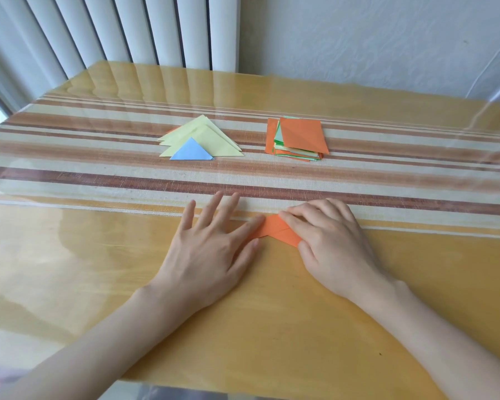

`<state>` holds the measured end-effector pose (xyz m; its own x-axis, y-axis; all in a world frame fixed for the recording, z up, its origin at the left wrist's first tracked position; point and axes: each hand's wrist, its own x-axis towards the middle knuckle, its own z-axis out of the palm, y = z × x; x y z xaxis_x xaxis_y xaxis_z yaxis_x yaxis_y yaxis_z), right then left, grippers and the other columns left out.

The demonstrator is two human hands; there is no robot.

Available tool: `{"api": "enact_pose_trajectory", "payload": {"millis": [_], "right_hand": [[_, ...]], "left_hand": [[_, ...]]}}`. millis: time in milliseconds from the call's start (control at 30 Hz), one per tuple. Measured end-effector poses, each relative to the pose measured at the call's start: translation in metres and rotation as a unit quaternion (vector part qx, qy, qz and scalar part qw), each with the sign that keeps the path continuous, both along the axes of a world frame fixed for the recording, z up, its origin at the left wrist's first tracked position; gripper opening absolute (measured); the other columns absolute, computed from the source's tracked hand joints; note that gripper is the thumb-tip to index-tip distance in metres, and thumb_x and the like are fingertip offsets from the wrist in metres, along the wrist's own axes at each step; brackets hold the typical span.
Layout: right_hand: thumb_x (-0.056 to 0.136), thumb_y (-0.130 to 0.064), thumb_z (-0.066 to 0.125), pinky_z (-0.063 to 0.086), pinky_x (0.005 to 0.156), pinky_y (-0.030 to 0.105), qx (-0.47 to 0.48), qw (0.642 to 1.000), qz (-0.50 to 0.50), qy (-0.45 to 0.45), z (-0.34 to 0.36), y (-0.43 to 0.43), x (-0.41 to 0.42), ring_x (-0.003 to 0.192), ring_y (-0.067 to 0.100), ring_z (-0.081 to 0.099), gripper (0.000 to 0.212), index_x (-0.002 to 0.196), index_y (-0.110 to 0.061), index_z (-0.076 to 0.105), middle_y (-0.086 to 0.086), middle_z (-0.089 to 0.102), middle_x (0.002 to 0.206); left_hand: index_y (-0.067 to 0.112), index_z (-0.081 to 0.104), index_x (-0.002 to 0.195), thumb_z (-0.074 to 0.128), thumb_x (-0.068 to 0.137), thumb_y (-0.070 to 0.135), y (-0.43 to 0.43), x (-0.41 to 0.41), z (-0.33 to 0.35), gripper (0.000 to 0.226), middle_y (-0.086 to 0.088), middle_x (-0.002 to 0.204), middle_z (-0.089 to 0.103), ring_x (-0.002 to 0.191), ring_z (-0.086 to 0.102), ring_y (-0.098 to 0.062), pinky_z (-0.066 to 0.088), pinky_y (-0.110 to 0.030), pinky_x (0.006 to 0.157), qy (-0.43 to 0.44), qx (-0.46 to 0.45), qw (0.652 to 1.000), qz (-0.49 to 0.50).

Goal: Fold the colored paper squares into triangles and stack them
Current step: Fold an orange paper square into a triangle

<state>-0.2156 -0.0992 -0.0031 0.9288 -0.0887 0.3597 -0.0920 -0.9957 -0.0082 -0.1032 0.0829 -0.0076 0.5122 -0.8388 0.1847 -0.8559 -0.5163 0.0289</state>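
An orange paper (274, 228), partly folded, lies on the table between my hands. My left hand (211, 249) lies flat with straight spread fingers, its forefinger and thumb pressing the paper's left part. My right hand (329, 241) covers the paper's right part, fingers bent and pressing down on a folded flap. Farther back on the left lies a stack of folded triangles (205, 140), pale yellow ones with a small blue triangle (191, 151) on top at the front. To the right of it sits a stack of unfolded squares (298, 140) with an orange sheet on top.
The table (98, 255) has a yellow cloth with brown and cream stripes under a clear glossy cover. White vertical blinds (113, 30) and a pale wall stand behind the far edge. The near table edge runs below my forearms.
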Motion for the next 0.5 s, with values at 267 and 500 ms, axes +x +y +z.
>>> {"api": "enact_pose_trajectory", "payload": {"millis": [267,500], "right_hand": [[0.08,-0.014,0.035,0.032,0.094,0.036,0.017,1.0,0.016,-0.002,0.0,-0.001,0.0,0.099,0.022,0.048,0.049,0.117,-0.01,0.067,0.0,0.065,0.105],[0.09,-0.02,0.065,0.029,0.099,0.014,0.316,0.949,0.014,-0.006,0.005,-0.013,0.004,0.111,0.009,0.043,0.038,0.126,-0.019,0.055,-0.012,0.057,0.109]], "left_hand": [[0.033,0.057,0.131,0.028,0.096,0.045,0.027,0.0,0.002,0.047,-0.006,0.138,0.053,0.132,0.046,-0.032,0.036,-0.059,0.102,0.02,-0.017,1.0,0.004],[0.025,0.054,0.124,0.04,0.075,0.067,0.0,0.011,0.009,0.067,0.01,0.128,0.051,0.12,0.041,-0.009,0.031,-0.025,0.101,0.205,-0.127,0.97,-0.028]]}}
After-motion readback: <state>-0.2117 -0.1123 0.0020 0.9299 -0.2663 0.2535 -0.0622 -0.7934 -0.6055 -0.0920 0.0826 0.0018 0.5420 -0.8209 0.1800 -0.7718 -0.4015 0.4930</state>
